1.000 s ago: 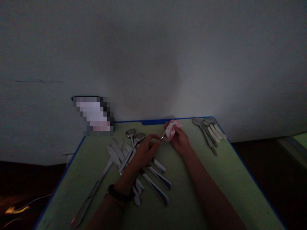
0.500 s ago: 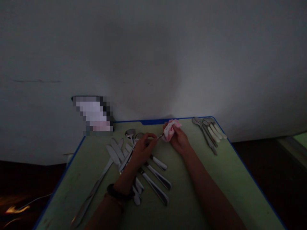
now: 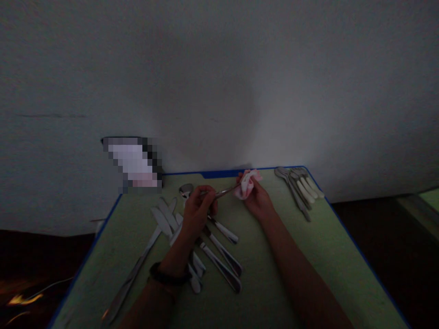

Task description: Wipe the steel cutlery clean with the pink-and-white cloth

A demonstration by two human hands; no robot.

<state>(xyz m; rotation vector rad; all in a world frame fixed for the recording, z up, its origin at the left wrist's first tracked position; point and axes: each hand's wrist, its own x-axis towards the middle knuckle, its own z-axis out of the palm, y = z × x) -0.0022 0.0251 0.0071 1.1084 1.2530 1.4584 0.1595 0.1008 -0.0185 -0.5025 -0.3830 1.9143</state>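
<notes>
My left hand [image 3: 199, 208] is closed round the handle of a metal piece of cutlery [image 3: 224, 191]. The far end of that piece goes into a crumpled pink-and-white cloth [image 3: 246, 186], so its kind is hidden. Bunched in my right hand [image 3: 259, 201], the cloth wraps that end, with the fingers partly behind it. Beneath my left hand and forearm lies a loose pile of metal cutlery, with a spoon [image 3: 186, 189], table knives [image 3: 161, 221] and several handles [image 3: 221, 267] showing.
At the table's back right lie several spoons and forks, including a long grey spoon [image 3: 291, 187] and white-handled pieces [image 3: 306, 189]. A blurred-out phone-like object [image 3: 132, 162] leans on the wall at the back left. The green table [image 3: 267, 292] has a blue edge.
My left hand has moved left, away from the cloth, and more of the cutlery handle shows between my hands. My right hand with the cloth has shifted only slightly.
</notes>
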